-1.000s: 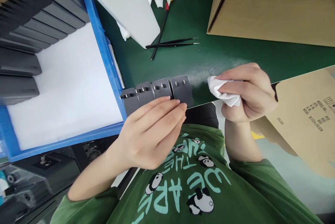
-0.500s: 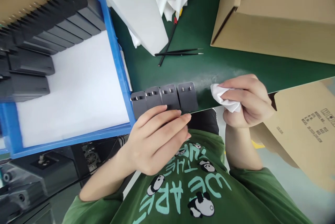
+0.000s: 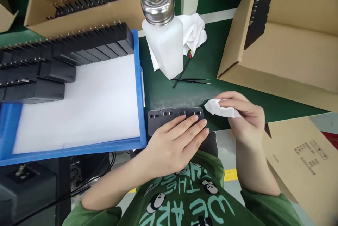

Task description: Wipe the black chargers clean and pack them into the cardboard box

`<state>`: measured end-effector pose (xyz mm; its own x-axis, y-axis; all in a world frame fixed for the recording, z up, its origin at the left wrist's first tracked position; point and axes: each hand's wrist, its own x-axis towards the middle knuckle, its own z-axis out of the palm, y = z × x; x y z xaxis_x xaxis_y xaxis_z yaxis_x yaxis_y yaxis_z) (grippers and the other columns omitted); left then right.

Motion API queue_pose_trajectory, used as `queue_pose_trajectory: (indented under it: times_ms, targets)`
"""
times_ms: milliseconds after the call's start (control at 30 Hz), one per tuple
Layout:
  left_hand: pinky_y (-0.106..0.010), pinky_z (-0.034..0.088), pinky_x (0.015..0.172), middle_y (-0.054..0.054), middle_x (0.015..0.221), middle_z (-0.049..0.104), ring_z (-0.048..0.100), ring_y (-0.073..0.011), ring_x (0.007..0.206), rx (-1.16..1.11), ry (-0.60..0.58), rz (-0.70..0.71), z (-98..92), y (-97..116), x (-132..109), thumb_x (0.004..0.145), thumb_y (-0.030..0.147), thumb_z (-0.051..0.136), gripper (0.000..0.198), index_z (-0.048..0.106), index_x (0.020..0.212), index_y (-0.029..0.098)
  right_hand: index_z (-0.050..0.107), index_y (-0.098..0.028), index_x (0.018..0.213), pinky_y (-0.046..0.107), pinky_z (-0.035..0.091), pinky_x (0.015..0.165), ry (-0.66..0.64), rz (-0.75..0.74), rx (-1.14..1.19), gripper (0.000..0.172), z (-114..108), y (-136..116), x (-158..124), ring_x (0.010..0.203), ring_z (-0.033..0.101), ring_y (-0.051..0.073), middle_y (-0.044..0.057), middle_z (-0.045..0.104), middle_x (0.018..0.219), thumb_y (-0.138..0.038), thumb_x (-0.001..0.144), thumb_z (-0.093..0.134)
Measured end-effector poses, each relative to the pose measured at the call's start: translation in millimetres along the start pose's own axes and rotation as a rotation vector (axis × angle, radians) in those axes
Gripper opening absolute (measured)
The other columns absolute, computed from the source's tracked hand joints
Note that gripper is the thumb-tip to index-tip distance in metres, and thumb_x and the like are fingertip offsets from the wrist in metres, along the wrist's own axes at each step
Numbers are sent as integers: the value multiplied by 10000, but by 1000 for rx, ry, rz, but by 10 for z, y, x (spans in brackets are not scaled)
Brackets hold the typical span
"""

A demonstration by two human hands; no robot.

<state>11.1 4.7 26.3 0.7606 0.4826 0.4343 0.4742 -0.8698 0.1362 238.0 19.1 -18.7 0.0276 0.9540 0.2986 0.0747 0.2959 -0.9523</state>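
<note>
Several dark grey plug adapters (image 3: 154, 126) stand side by side in a row at the table's front edge, metal prongs facing up. My left hand (image 3: 176, 141) lies flat over the row's front part with its fingers stretched out, hiding part of the adapters. A crumpled white wiping cloth (image 3: 220, 109) is pinched in my right hand (image 3: 245, 116), just right of the row and above the green table (image 3: 169, 97). The cloth's lower part is hidden by my fingers.
A blue tray (image 3: 141, 123) with more adapters (image 3: 97, 49) stands left. Behind are a white pump bottle (image 3: 165, 46), a white cloth (image 3: 195, 32), tweezers (image 3: 190, 80) and a thin black stick (image 3: 182, 72). Cardboard boxes (image 3: 285, 85) (image 3: 105, 14) stand right and back left.
The camera view has shifted, showing more of the table's back. The rightmost adapter, apart before, now sits against the others. My right hand with the cloth is closer to the row.
</note>
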Motion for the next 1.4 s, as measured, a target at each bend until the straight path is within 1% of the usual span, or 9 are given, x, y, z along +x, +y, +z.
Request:
queue_pose_trajectory:
  times_ms: [200,433,500,567,633,733,967,1233,1400]
  targets:
    - [-342,524,1081,-34,1278,701,649,-186,1217,-89,38,-78,63,8,-32,1005,143,460,298,689,1194,127,753,-230,1009,314,571,712,-360,-217,-120,220,31,-99,274,862,689,184,91,703,1036,-153,912,571]
    - [-323,509,1092,-16,1256,714,655,-169,1201,-124,105,-110,114,12,-46,1005,146,444,311,706,1173,140,696,-230,1169,326,592,740,-568,-321,-225,374,64,-209,484,906,690,190,103,694,1070,-53,885,529]
    - [-311,523,1072,-6,1253,716,655,-165,1198,-113,115,-109,128,18,-53,1008,151,442,311,716,1155,147,704,-238,1167,300,587,725,-520,-355,-285,399,63,-355,629,904,693,182,93,689,1090,-43,867,529]
    - [-295,531,1059,8,1245,720,658,-152,1186,-96,138,-107,145,20,-58,1007,159,454,300,721,1143,159,727,-246,1127,298,571,712,-348,-441,-355,405,100,-526,823,900,693,182,81,688,1103,-32,834,547]
    - [-284,531,1059,14,1244,722,658,-141,1180,-67,172,-106,163,19,-59,1003,163,469,289,722,1143,170,747,-248,1064,322,560,723,-176,-572,-458,376,198,-686,1044,905,692,197,76,696,1085,-37,804,574]
    - [-276,537,1046,17,1239,724,655,-136,1180,-31,214,-102,188,17,-59,1000,164,475,285,726,1135,179,744,-199,985,375,563,747,-74,-787,-636,271,424,-849,1357,897,688,237,103,702,1014,-95,775,608]
    - [-276,557,1007,22,1218,734,666,-128,1150,16,276,-91,287,24,-76,992,179,515,244,731,1106,183,703,-202,966,379,578,727,-139,-865,-848,132,754,-834,1590,888,653,225,95,636,965,-180,905,589]
    - [-308,525,1058,-26,1274,707,643,-150,1210,-27,173,-63,320,19,-99,1004,152,489,266,696,1172,151,696,-187,977,375,545,731,-234,-936,-934,147,698,-851,1623,913,646,236,117,625,983,-162,916,565]
    - [-295,529,1042,-9,1237,725,659,-145,1177,-34,211,-78,311,17,-83,1004,131,471,276,705,1150,149,725,-162,947,372,519,735,-232,-892,-956,168,678,-885,1666,920,639,233,137,647,991,-164,923,559]
